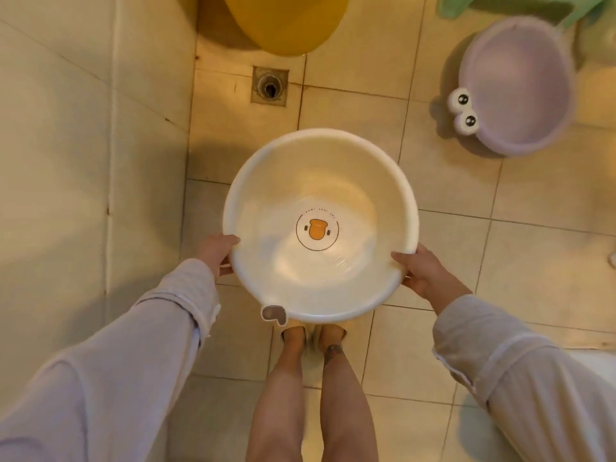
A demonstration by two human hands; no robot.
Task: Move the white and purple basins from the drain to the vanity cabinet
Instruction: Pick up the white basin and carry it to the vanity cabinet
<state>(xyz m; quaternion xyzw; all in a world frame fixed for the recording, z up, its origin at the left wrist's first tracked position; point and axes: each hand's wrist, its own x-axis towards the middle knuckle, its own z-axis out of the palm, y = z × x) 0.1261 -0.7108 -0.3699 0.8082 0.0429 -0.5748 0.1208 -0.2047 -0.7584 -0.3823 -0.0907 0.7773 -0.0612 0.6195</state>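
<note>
I hold a round white basin [320, 181] with an orange duck face printed on its bottom, level above the tiled floor. My left hand [218, 250] grips its left rim and my right hand [421, 273] grips its right rim. A small grey tab sticks out of the rim near my feet. The purple basin [515, 85], with two googly eyes on its rim, rests on the floor at the upper right, apart from both hands. The square floor drain [270, 85] lies beyond the white basin.
A yellow basin or tub [286, 21] stands at the top centre behind the drain. A green plastic item [466, 5] shows at the top right corner. A pale tiled wall [83, 128] runs along the left. My bare legs and feet [313, 341] are below the basin.
</note>
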